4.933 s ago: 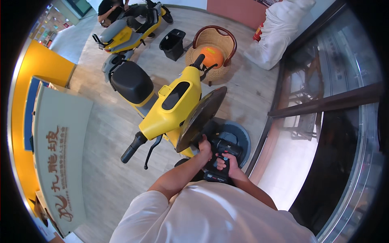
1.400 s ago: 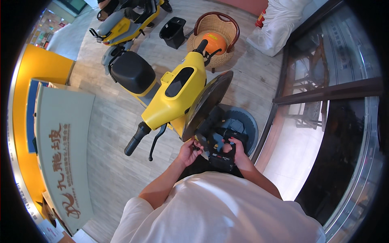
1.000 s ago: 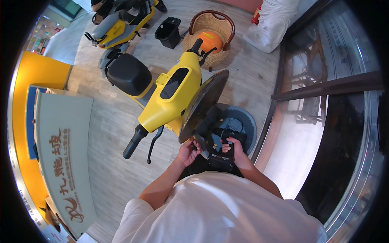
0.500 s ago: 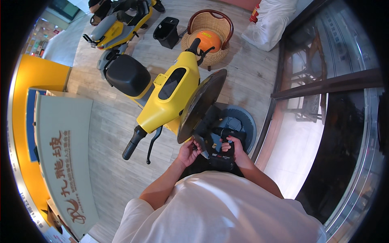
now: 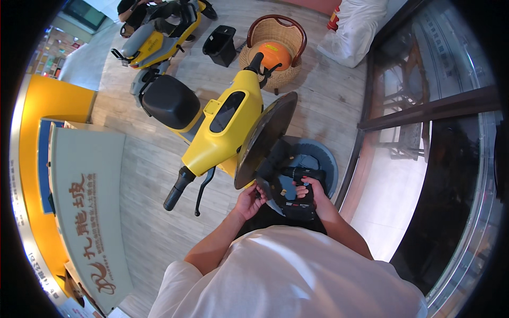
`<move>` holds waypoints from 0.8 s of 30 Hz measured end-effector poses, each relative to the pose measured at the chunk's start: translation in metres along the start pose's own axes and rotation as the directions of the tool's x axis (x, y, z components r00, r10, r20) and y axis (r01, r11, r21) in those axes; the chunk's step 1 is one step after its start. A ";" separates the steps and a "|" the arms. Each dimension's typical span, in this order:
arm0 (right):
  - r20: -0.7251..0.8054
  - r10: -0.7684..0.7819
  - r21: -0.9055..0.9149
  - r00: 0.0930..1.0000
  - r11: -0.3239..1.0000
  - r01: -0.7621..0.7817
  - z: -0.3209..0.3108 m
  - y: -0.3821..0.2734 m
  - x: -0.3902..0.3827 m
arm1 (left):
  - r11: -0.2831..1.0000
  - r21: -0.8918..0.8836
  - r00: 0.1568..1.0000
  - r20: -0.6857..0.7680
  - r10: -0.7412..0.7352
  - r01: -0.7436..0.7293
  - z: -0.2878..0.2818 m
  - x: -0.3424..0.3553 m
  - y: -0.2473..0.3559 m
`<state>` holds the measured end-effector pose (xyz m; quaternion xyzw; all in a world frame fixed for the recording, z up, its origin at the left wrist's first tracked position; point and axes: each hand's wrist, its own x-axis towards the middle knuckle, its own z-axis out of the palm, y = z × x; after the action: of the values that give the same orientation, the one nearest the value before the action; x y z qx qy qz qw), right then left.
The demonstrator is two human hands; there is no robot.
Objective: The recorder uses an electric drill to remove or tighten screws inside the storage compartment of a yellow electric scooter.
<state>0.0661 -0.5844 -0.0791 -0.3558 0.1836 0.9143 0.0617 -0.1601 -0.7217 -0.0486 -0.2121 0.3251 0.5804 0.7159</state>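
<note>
My right hand (image 5: 313,192) is wrapped round the grip of a black cordless drill (image 5: 300,210). Its thick battery base is nearest my body. My left hand (image 5: 251,202) is closed in a pinch beside the lower edge of a large dark curved panel (image 5: 268,140) on the front of a yellow scooter (image 5: 220,143). What those left fingers hold, if anything, I cannot make out. The drill's tip is hard to see against the dark parts between my hands. A round grey tub (image 5: 330,161) lies behind and below the drill.
The scooter's black handlebar grip and brake lever (image 5: 204,191) stick out left of my hands. Beyond stand a wicker chair (image 5: 273,32) with an orange helmet (image 5: 274,55), a black bin (image 5: 220,46) and another yellow scooter (image 5: 159,45). Dark-framed glass (image 5: 424,114) lies at right, a grey counter (image 5: 87,212) at left.
My right hand and the drill have shifted a little to the right, away from my left hand. The left hand stays beside the panel's lower edge. The whole view has moved slightly.
</note>
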 end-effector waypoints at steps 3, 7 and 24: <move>-0.018 -0.008 -0.009 1.000 1.000 0.008 -0.003 -0.002 0.000 | 1.000 -0.017 0.999 0.047 -0.010 0.011 -0.004 0.003 0.001; 0.017 -0.005 -0.012 1.000 1.000 0.005 -0.008 -0.003 0.001 | 1.000 0.011 0.997 0.073 0.002 -0.003 -0.001 0.002 0.000; -0.015 0.052 -0.004 0.999 0.999 -0.052 -0.007 -0.008 -0.002 | 0.988 0.090 0.988 0.080 -0.131 0.124 0.008 0.004 0.002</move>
<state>0.0742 -0.5795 -0.0849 -0.3579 0.1912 0.9133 0.0358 -0.1599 -0.7127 -0.0453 -0.1769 0.3042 0.5277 0.7731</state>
